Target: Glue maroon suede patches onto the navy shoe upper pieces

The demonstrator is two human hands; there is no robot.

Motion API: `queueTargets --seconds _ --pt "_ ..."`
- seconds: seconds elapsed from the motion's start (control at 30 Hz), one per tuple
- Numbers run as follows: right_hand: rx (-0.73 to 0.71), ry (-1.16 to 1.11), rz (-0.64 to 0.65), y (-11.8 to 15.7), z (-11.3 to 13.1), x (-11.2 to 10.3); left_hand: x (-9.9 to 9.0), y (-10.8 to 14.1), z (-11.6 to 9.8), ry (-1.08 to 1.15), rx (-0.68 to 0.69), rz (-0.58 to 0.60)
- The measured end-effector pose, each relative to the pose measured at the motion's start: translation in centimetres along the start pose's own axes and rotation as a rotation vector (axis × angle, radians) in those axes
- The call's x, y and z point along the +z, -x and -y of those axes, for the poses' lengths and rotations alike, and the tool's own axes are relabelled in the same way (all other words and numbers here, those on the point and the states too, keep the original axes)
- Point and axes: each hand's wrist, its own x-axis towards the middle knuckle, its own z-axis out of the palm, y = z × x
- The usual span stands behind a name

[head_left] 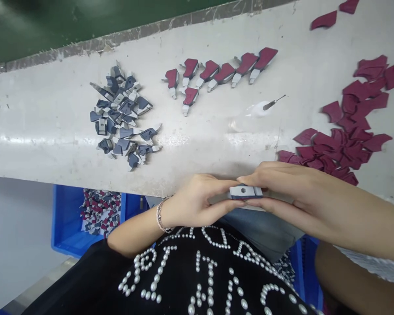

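Between my two hands, at the table's front edge, is a small plastic part (pixel 244 191) with a light grey side facing up and a hexagonal hole in it. A dark red strip shows along its lower edge. My left hand (pixel 200 199) pinches its left end between thumb and fingers. On its right end, my right hand (pixel 282 188) closes in the same kind of pinch. Dark red curved pieces (pixel 341 148) lie in a heap just beyond my right hand. Farther off, several grey parts with red faces (pixel 225 72) stand in a loose row.
A pile of blue-grey and light grey parts (pixel 121 111) lies at the left of the white table (pixel 197 144). A thin pointed tool (pixel 273 103) rests right of centre. Below the table edge, a blue bin (pixel 67 218) holds many mixed red and grey parts.
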Motion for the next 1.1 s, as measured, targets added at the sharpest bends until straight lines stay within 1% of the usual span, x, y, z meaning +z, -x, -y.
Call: queueTargets --seconds 0.07,0.17,0.27,0.33,0.43,0.5,0.63,0.77,0.8,0.87,0.97,1.03,1.1 --pt "-0.006 -0.016 0.011 0.0 0.2 0.0 0.1 0.2 0.2 -0.059 0.067 -0.041" --pt "-0.031 -0.029 0.031 0.0 0.4 0.3 0.7 0.6 0.4 -0.101 0.166 -0.147" --pt "0.024 0.01 0.028 0.1 0.4 0.8 1.4 1.0 0.6 -0.09 0.16 -0.163" --pt "0.06 0.047 0.007 0.3 0.4 1.3 1.6 1.2 0.7 -0.12 0.152 -0.147" --pt "0.054 0.076 -0.01 0.5 0.4 1.8 1.7 1.4 0.7 -0.206 0.14 -0.113" --pt "0.048 0.092 -0.016 0.7 0.5 1.9 1.4 1.4 0.3 -0.231 0.095 -0.055" --pt "0.052 0.104 -0.019 0.9 1.0 1.7 0.5 1.2 -0.9 -0.17 0.002 0.086" --pt "0.027 0.102 -0.006 0.9 1.6 1.6 -0.2 1.1 -1.9 -0.155 -0.099 0.16" --pt "0.017 0.113 -0.006 0.9 1.7 1.6 -0.3 1.1 -2.1 -0.173 -0.105 0.169" --pt "-0.006 0.134 -0.005 0.8 1.7 1.7 -0.3 1.0 -2.1 -0.222 -0.074 0.173" --pt "-0.06 0.134 -0.02 0.7 1.7 1.8 -0.1 0.9 -2.0 -0.277 0.016 0.138" --pt "-0.078 0.134 -0.042 0.5 1.7 1.8 0.2 0.8 -1.7 -0.312 0.055 0.073" --pt "-0.081 0.121 -0.05 0.4 1.5 1.8 0.7 0.8 -1.5 -0.352 0.087 -0.019"
